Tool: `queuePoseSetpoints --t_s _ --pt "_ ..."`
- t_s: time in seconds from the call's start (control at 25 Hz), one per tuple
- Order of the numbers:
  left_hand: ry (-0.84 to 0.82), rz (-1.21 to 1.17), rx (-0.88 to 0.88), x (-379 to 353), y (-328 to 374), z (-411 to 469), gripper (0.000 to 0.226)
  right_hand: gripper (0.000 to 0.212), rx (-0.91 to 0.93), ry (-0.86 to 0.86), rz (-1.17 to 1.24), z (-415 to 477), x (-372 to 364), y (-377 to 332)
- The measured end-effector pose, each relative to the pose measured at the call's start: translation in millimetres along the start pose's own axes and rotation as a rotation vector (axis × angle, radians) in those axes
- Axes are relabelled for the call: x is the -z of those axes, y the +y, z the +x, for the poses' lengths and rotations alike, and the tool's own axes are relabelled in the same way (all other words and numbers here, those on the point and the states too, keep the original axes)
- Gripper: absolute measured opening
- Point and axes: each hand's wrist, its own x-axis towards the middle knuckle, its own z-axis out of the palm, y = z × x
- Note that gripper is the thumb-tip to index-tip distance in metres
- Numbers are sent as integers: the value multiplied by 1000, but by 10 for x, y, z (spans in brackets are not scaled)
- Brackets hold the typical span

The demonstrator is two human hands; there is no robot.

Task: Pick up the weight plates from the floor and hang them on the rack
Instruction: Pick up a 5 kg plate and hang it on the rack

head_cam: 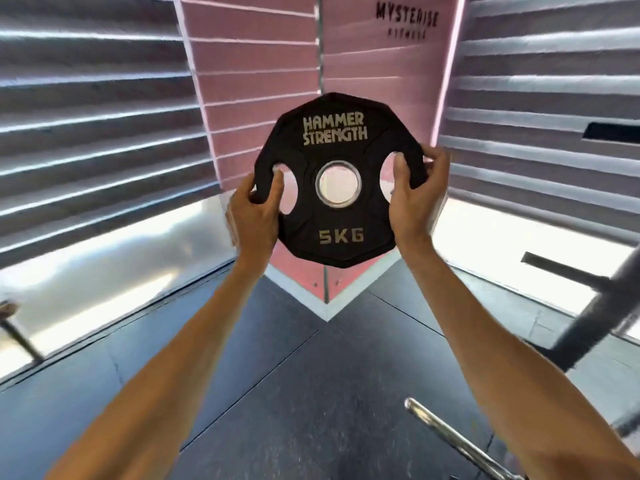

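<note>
Black rubber with pale lettering, the weight plate (341,225) marked HAMMER STRENGTH and 5KG is held upright in the air at the centre of view, its face toward the camera, clear of the floor (304,382). The left hand (254,209) grips its rim at 9 o'clock, thumb at the left cut-out. The right hand (414,194) grips the rim at 3 o'clock, thumb at the right cut-out, fingers curled behind. At 12 o'clock, behind the plate, a pink wall (256,81) meets slatted blinds (86,116). A blurred black metal frame (597,303) with a horizontal peg stands between 3 and 4 o'clock, well apart from the plate. A chrome bar (450,439) slants across the dark floor at 5 o'clock.
</note>
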Motion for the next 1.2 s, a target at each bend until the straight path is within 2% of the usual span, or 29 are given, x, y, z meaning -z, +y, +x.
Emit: queuePoseSetpoints --t_s 0.2,0.52,0.92,1.04,1.2 --pt "-142 -94 -41 -1316 -771 778 41 28 53 124 -68 659 -433 1006" --pt "-385 -261 17 -3622 -1286 1683 27 27 104 277 -292 2064 -719 2148" --pt "-802 -553 -19 -6112 -1534 1925 29 26 175 585 -561 3078 -492 3231" --pt "-944 -659 -44 -6700 -1443 1960 25 25 233 730 -673 3243 -463 3385" --pt "-1075 -780 -89 -7265 -1351 1752 25 24 219 913 -770 3338 -269 3599"
